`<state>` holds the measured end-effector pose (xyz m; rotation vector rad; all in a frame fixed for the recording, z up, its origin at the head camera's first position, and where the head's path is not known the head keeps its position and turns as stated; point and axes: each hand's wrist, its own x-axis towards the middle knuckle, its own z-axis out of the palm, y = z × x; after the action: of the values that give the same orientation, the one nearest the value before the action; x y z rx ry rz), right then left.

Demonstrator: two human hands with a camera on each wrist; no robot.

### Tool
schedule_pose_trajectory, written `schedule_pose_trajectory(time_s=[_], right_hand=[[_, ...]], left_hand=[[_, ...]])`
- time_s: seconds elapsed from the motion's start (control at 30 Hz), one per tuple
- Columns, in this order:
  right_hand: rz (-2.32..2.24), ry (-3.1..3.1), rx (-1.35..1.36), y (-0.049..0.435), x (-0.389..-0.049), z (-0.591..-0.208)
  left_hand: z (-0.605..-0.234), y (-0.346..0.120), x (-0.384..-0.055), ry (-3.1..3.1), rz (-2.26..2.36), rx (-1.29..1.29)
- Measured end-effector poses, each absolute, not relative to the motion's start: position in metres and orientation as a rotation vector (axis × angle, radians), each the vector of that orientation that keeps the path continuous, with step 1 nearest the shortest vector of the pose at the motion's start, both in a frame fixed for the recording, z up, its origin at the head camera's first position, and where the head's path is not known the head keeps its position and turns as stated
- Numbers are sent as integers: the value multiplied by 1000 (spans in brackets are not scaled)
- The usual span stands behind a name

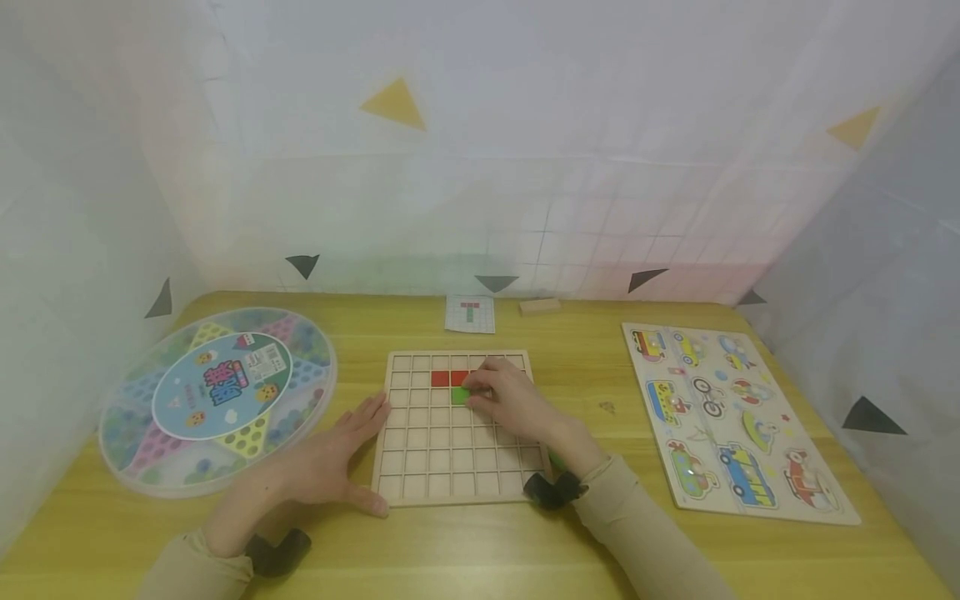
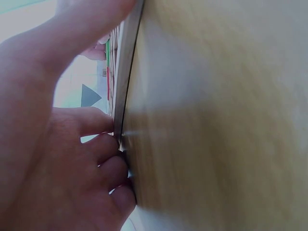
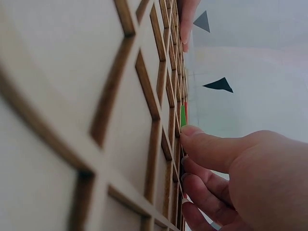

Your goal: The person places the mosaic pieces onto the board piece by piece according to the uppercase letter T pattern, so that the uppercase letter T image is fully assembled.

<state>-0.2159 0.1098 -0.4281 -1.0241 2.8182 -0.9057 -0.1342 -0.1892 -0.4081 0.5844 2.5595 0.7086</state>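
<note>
A wooden grid board (image 1: 419, 481) lies flat in front of me. Two red tiles (image 1: 441, 378) show side by side in its upper part, with a green tile (image 1: 460, 396) below the right one. My right hand (image 1: 517, 404) is bent over these tiles. In the right wrist view its thumb (image 3: 192, 135) is right at the green tile (image 3: 183, 115), and the other fingers curl beneath it; I cannot tell whether they pinch a tile. My left hand (image 1: 326, 458) rests beside the board's left edge, fingers and thumb spread, fingertips (image 2: 107, 124) against that edge.
A pattern card (image 1: 483, 322) with a red-and-green T and a small wooden block (image 1: 540, 307) lie behind the board. A round Chinese checkers set (image 1: 131, 454) is at left, a vehicle puzzle board (image 1: 780, 509) at right. Something green (image 1: 557, 459) peeks out beneath my right wrist.
</note>
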Motion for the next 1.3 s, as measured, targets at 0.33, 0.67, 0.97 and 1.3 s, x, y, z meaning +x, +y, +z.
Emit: schedule_pose_trajectory(time_s=[0.33,0.67,0.97,1.3], right_hand=[[-897,2830,-1012,109,-215,-427],[-892,2841,-1020,109,-215,-427],[-929,2835,-1011,109,-217,-429],[-917,2840,-997,108,-216,-428]], left_hand=[[-407,-189,-133,2560,707,577],[-407,-190,-133,2559,710,589],[-408,-189,-133,2563,709,588],[-407,-189,-133,2567,709,589]])
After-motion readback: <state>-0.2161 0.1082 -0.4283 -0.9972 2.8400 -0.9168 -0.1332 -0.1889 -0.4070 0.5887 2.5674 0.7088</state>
